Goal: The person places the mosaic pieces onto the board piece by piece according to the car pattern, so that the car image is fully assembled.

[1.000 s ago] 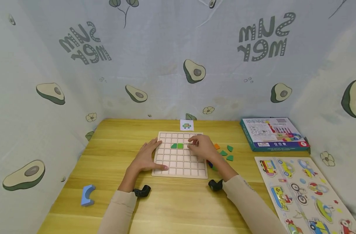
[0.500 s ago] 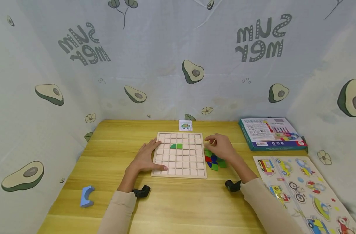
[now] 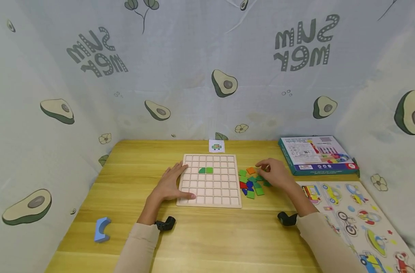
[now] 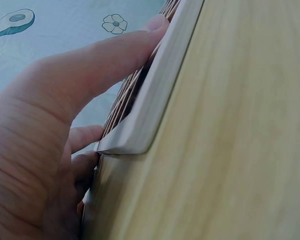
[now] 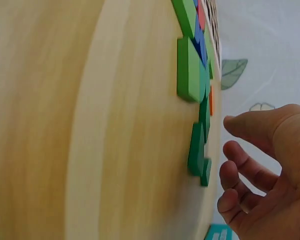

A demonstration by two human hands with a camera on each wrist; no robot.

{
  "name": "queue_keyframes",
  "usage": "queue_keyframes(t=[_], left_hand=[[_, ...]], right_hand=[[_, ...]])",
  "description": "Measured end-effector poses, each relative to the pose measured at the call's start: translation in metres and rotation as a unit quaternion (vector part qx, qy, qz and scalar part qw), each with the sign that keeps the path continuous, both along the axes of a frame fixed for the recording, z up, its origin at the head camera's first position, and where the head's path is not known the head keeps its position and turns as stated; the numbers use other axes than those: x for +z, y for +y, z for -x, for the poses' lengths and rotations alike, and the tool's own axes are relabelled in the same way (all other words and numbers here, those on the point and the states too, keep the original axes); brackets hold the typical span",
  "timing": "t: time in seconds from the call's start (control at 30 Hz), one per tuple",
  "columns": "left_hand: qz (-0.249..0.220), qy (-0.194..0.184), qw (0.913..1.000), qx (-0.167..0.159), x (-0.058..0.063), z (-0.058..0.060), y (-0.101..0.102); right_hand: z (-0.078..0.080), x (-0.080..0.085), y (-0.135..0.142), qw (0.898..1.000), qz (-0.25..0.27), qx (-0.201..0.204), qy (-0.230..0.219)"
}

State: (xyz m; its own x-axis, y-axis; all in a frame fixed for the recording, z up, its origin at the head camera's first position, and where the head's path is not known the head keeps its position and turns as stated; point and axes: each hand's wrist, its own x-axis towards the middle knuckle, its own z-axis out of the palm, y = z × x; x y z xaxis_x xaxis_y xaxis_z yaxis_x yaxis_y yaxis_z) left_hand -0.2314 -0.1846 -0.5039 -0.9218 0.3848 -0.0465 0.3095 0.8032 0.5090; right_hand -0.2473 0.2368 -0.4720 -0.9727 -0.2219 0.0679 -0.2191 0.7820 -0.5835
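Observation:
A pale square grid board (image 3: 209,194) lies on the wooden table. On it sit a dark green quarter-round tile (image 3: 202,170) and, beside it, a light green square tile (image 3: 209,170). My left hand (image 3: 169,184) rests on the board's left side, thumb lying over the near-left corner and fingers spread along the edge. Right of the board is a loose group of tiles: an orange one (image 3: 250,170), a red one (image 3: 243,185), blue ones (image 3: 249,184) and several green ones (image 3: 259,191). Above its right side hovers my right hand (image 3: 275,174), fingers loosely bent, nothing held (image 5: 270,160).
Behind the board lies a small card (image 3: 216,146) with a green car-like picture. A puzzle box (image 3: 316,156) stands at the back right, with a picture puzzle board (image 3: 357,216) nearer. A blue arch block (image 3: 101,229) sits at the left.
My right hand has moved right, from over the board to the far side of the loose tiles, uncovering more of them. My left hand stays on the board.

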Motion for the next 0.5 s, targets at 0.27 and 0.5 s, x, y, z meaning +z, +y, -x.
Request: queue_keyframes(t=[0.27, 0.5], left_hand=[[-0.002, -0.001, 1.0000, 0.000, -0.001, -0.001, -0.001], [0.001, 0.001, 1.0000, 0.000, 0.000, -0.001, 0.000]], right_hand=[[-0.002, 0.000, 0.024, 0.999, -0.037, 0.018, -0.026], [0.001, -0.005, 0.029, 0.998, -0.051, 0.029, -0.020]])
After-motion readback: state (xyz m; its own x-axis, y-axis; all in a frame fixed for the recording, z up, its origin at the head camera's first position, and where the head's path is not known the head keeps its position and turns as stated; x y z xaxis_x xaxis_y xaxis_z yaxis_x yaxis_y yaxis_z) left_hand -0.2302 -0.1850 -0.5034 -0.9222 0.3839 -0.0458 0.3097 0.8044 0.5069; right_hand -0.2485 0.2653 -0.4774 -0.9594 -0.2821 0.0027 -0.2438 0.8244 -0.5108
